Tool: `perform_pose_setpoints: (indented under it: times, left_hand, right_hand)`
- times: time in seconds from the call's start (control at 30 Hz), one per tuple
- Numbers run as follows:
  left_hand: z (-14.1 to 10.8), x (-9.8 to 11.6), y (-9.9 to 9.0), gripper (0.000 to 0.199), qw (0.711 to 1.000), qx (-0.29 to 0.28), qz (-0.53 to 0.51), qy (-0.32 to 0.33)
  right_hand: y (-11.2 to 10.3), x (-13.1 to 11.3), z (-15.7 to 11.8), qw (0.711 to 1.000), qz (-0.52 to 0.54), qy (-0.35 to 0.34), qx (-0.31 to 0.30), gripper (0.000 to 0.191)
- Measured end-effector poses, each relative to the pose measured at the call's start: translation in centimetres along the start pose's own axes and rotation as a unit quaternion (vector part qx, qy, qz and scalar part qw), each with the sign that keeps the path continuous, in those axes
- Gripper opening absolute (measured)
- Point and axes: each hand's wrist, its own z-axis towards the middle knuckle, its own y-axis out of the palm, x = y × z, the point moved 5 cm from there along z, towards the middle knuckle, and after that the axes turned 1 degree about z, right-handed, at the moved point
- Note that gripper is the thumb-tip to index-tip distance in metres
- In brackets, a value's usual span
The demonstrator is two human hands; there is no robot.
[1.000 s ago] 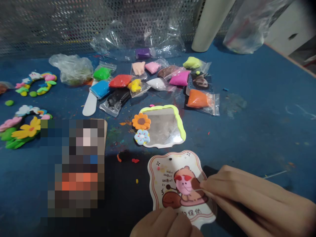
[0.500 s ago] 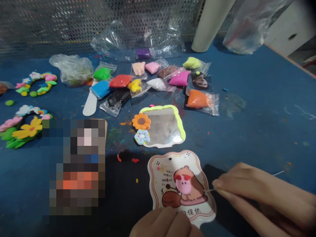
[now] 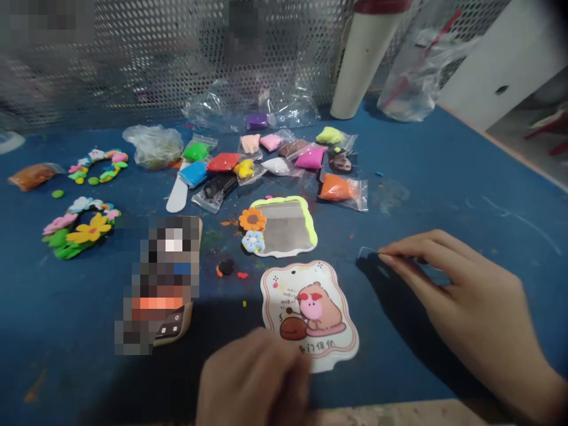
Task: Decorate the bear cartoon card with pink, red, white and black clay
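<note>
A white wavy-edged board printed with a brown cartoon animal lies on the blue table; the animal has red pieces over its eyes and a pink snout. My left hand, blurred, is curled over the board's lower left edge; whatever its fingers hold, if anything, is hidden. To the right of the board, my right hand pinches a thin clear strand between thumb and fingertips, just above the table. Behind the board lies a mirror with a yellow-green clay edge, an orange flower and a light blue flower.
Several clay packets, among them an orange one and a red one, lie beyond the mirror. A phone, partly pixelated, sits left. Two decorated clay rings are farther left. A white tumbler and plastic bag stand behind.
My right hand has moved away from the board's right edge, up and back over the table, still pinching the strand. My left hand has shifted left. The camera view has tilted up.
</note>
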Motion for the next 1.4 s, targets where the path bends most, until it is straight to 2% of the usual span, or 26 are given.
perform_pose_setpoints:
  times: [0.1,0.17,0.37,0.5,0.63,0.77,0.87,1.03,1.17,1.33,1.4]
  left_hand:
    - [-0.6,-1.4,-1.5,0.016,0.989,0.081,0.007,-0.122]
    - [-0.8,-1.7,-1.7,0.012,0.984,0.108,0.033,-0.137]
    - [-0.8,-1.7,-0.4,0.007,0.982,0.094,0.115,-0.113]
    - [-0.7,-1.7,-0.5,0.011,0.976,0.085,0.146,-0.138]
    - [-0.1,-1.5,-0.6,0.012,0.968,0.08,0.196,-0.134]
    - [1.0,-1.5,-0.2,0.018,0.96,0.048,0.239,-0.135]
    - [1.7,-1.5,0.3,0.027,0.963,0.018,0.245,-0.113]
    - [1.9,-1.3,0.9,0.022,0.963,-0.02,0.246,-0.104]
    - [1.9,-1.4,0.7,0.018,0.967,0.0,0.234,-0.101]
    - [1.7,-1.2,-0.3,0.014,0.979,0.093,0.174,-0.046]
    - [1.5,-1.2,-0.6,0.014,0.984,0.111,0.13,-0.042]
  right_hand:
    - [0.3,0.0,0.0,1.0,0.017,-0.018,-0.01,0.018]
    - [0.8,-0.1,0.0,0.999,0.016,-0.03,-0.02,0.018]
    - [1.8,-0.6,0.1,0.997,-0.031,-0.059,-0.03,0.019]
    - [2.1,-0.7,0.3,0.997,-0.042,-0.059,-0.021,0.022]
    - [2.4,-0.8,0.6,0.997,-0.036,-0.061,-0.029,0.022]
    - [2.6,-0.7,0.7,0.997,-0.03,-0.06,-0.037,0.018]
    - [2.5,-0.7,0.6,0.997,-0.024,-0.06,-0.039,0.017]
    - [2.2,-0.7,0.7,0.998,-0.018,-0.057,-0.037,0.02]
    - [2.1,-0.9,0.7,0.998,-0.013,-0.057,-0.033,0.022]
    - [2.2,-0.8,0.6,0.998,-0.005,-0.057,-0.037,0.019]
    - [2.2,-0.7,0.6,0.998,-0.001,-0.057,-0.04,0.018]
